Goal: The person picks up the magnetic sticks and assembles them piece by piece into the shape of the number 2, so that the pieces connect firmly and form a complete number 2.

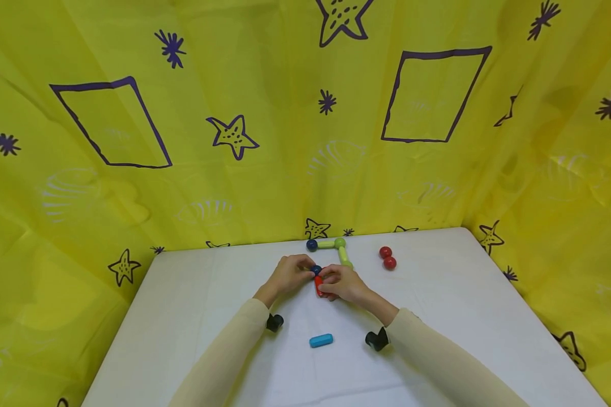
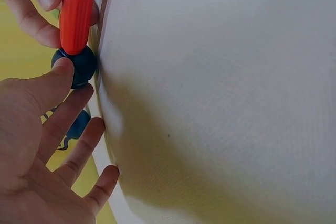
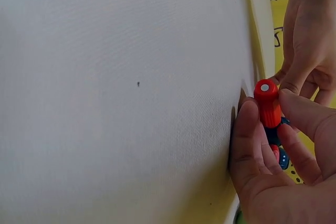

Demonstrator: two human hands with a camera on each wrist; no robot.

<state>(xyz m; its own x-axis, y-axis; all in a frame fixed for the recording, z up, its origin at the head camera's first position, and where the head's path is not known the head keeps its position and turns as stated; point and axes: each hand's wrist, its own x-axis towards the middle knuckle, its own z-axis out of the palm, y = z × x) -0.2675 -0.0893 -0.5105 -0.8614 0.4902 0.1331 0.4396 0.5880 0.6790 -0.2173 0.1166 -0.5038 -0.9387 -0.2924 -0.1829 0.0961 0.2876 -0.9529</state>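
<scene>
A glossy dark blue ball (image 1: pixel 316 270) sat touching the twelve o'clock end of a red rod (image 2: pixel 76 17). The rod had ribbed sides and a narrowed tip bearing a small pale disc, which faced about six o'clock in the head view. From nine o'clock the left hand (image 1: pixel 291 275) pinched the ball; from about three o'clock the right hand (image 1: pixel 345 282) pinched the rod.

The head view is bright, the 2 wrist views dimmer, with soft-edged shadows (image 2: pixel 157 150) on the tabletop (image 2: pixel 241 51)
</scene>
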